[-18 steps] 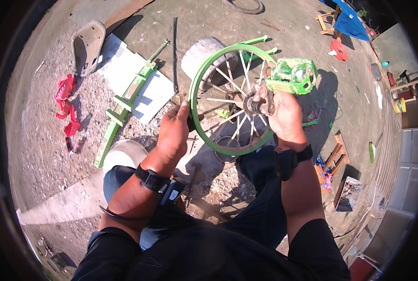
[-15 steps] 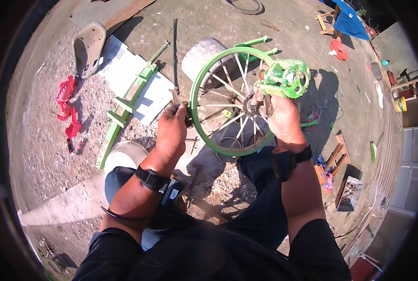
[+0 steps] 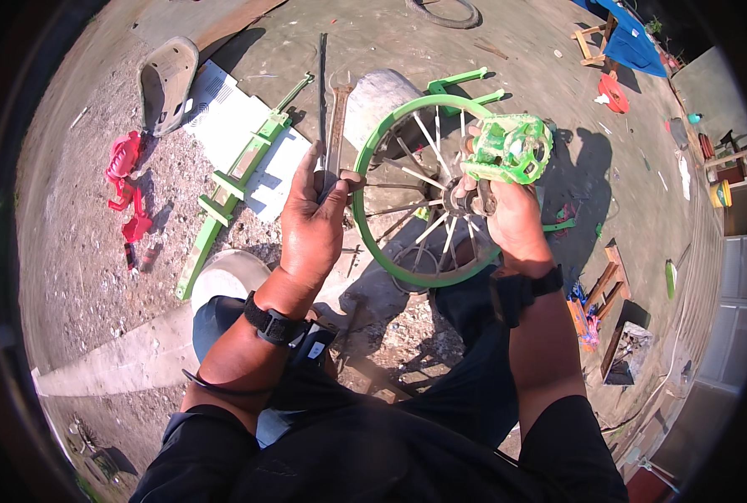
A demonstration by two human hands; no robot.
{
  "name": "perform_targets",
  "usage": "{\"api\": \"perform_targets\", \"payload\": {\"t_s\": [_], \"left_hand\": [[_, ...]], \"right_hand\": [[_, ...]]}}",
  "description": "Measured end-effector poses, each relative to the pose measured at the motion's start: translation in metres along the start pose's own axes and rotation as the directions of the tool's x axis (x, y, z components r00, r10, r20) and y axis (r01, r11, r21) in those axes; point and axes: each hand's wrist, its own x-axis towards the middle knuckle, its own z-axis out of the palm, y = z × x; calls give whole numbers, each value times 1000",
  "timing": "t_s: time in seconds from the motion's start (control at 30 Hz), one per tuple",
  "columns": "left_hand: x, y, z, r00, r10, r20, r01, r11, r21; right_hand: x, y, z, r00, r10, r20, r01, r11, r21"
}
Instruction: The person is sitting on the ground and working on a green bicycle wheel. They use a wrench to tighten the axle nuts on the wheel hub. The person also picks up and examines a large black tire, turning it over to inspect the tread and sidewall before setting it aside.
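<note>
Currently, L hand [image 3: 315, 225]: pinching wrench's lower end btwn thumb + curled fingers; index finger points up alongside. One fingertip right by wheel rim, can't tell if touching.
Wrench [image 3: 338, 126]: long, rusty-brown, approx vertical in view, upper end in front of pale stump [image 3: 379, 99]; left of wheel.
R hand [image 3: 514, 214]: wrapped round crank arm [image 3: 485, 199] at wheel's center; some fingers hidden behind pedal.
Pedal [image 3: 511, 149]: bright green, worn finish, just above R hand, upper right of wheel.
Wheel [image 3: 452, 199]: green rim, pale spokes, dark hub; btwn the hands, face twd cam. Lower rim overlaps R trouser leg, contact unclear.
Wrists: dark strap on each, L [image 3: 268, 320] + R [image 3: 524, 293].
Green bar [image 3: 231, 180]: w/ cross tabs, lies diag. on ground, partly over white sheet [image 3: 210, 90], left of L hand.
Black rod [image 3: 321, 75]: thin, on ground, just left of wrench.
Forked green part [image 3: 461, 78]: on ground, beyond wheel top.
Far left: pink-red plastic pcs [image 3: 124, 158]; grey shell [image 3: 165, 88] nr sheet.
Top: dark tire [image 3: 446, 12], partly cut off.
Right side: red ring [image 3: 613, 94], blue cloth [image 3: 635, 46], yellow bucket [image 3: 718, 194].
</note>
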Motion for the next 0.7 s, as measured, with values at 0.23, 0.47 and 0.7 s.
{"api": "perform_targets", "payload": {"t_s": [0.23, 0.47, 0.7], "left_hand": [[-1, -6, 1, 1000, -5, 28, 7, 995, -96], [-3, 1, 3, 999, -12, 32, 14, 999, -45], [-2, -6, 5, 997, -65, 52, 68, 996, -56]], "right_hand": [[1, -4, 12, 995, 62, -82, -51, 991, 127], [3, 1, 10, 992, 97, -84, -77, 973, 220], [0, 24, -15, 992, 106, -70, -83, 958, 274]]}}
